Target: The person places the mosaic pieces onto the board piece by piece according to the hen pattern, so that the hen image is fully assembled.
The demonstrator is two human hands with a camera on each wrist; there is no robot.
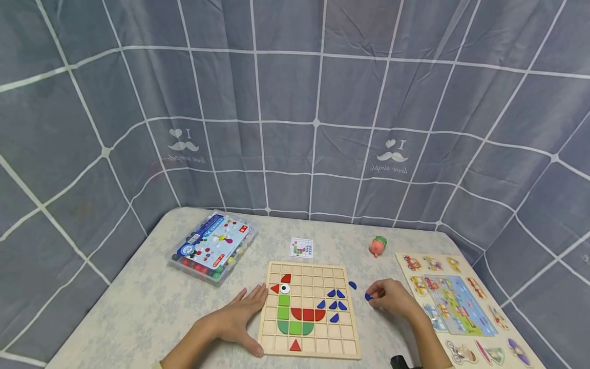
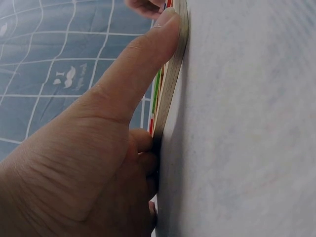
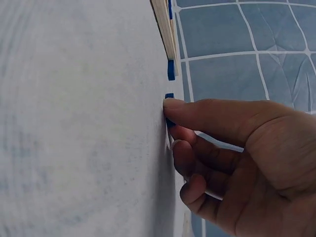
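A wooden grid board (image 1: 332, 346) lies flat on the table, with red, green and blue pieces forming a bird shape in its squares. Several blue pieces (image 1: 333, 305) sit in its right half, and a round eye piece (image 1: 285, 288) is near the top left. My left hand (image 1: 236, 319) rests along the board's left edge, fingers spread and thumb at the lower corner. To the right of the board, my right hand (image 1: 393, 298) pinches a small blue piece (image 3: 170, 96) between thumb and fingers, close to the tabletop. Another blue half-round piece (image 1: 352, 285) lies just off the board's right edge.
Behind the board lies a small pattern card (image 1: 301, 248). A clear plastic box (image 1: 214, 247) of colored parts stands at the back left. A pink and green toy (image 1: 378, 246) sits at the back right, and a picture puzzle board (image 1: 405, 261) covers the right side.
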